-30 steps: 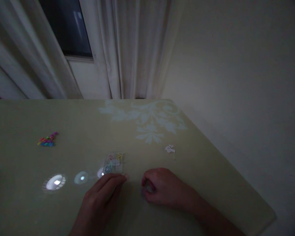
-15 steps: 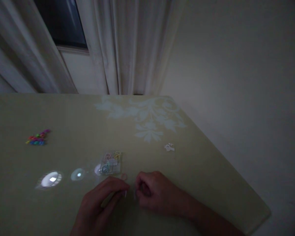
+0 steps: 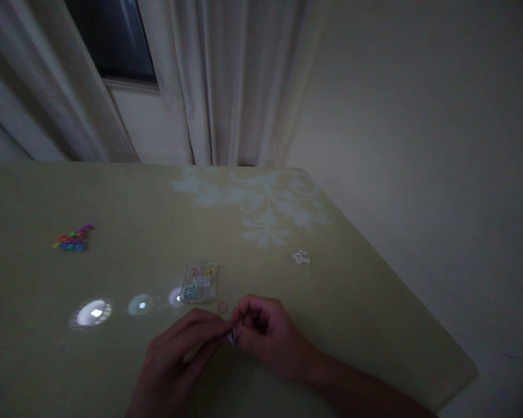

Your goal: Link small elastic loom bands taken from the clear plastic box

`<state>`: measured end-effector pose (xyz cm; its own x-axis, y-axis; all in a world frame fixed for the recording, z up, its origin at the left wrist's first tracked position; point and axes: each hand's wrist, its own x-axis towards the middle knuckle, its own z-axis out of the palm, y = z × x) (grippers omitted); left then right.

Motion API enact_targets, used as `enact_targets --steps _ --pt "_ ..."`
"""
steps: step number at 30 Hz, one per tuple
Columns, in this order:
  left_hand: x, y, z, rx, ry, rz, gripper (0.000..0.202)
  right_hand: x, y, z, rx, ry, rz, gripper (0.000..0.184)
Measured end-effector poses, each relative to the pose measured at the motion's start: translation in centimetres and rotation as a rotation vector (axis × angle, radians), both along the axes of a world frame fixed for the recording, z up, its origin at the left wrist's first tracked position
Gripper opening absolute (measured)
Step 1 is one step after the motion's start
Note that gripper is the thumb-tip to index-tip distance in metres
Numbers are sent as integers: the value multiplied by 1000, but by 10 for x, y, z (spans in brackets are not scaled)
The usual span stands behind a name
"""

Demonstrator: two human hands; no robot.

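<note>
My left hand (image 3: 181, 357) is closed in a pinch at the lower middle of the head view. Facing it, my right hand (image 3: 270, 334) pinches too, and the fingertips of both meet. Between them shows a small pale banded thing (image 3: 232, 335), too dim and small to name; both hands seem to grip it. Just beyond the fingertips lies a thin pinkish elastic band (image 3: 222, 307) on the table. Behind that is a clear compartment box (image 3: 208, 293) with pink, yellow and teal elastic bands inside.
On the pale table (image 3: 353, 302) a pile of small bright-coloured pieces (image 3: 73, 239) lies at the left. Small white pieces (image 3: 301, 258) sit right of the box. Curtains (image 3: 226, 87) hang past the far edge; a wall (image 3: 418, 145) rises at the right.
My right hand has moved left until its fingertips meet those of my left hand. The gap between the hands has closed at the small pale thing. The view has shifted slightly.
</note>
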<state>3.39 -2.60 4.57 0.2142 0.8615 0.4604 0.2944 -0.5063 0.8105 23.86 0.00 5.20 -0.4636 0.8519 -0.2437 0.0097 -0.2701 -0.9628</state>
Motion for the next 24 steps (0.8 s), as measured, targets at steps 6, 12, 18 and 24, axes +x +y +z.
enact_targets --steps 6,12,18,24 --pt "1 0 3 5 -16 37 26 -1 -1 1 68 -35 -62 42" --pt "-1 -4 6 -118 -82 239 12 -5 -2 -9 329 -235 -14 21" --pt "-2 0 13 -271 -229 420 13 -14 -2 -23 749 -605 188 16" --pt "-2 3 9 -286 -229 407 12 -16 -2 -18 745 -754 306 14"
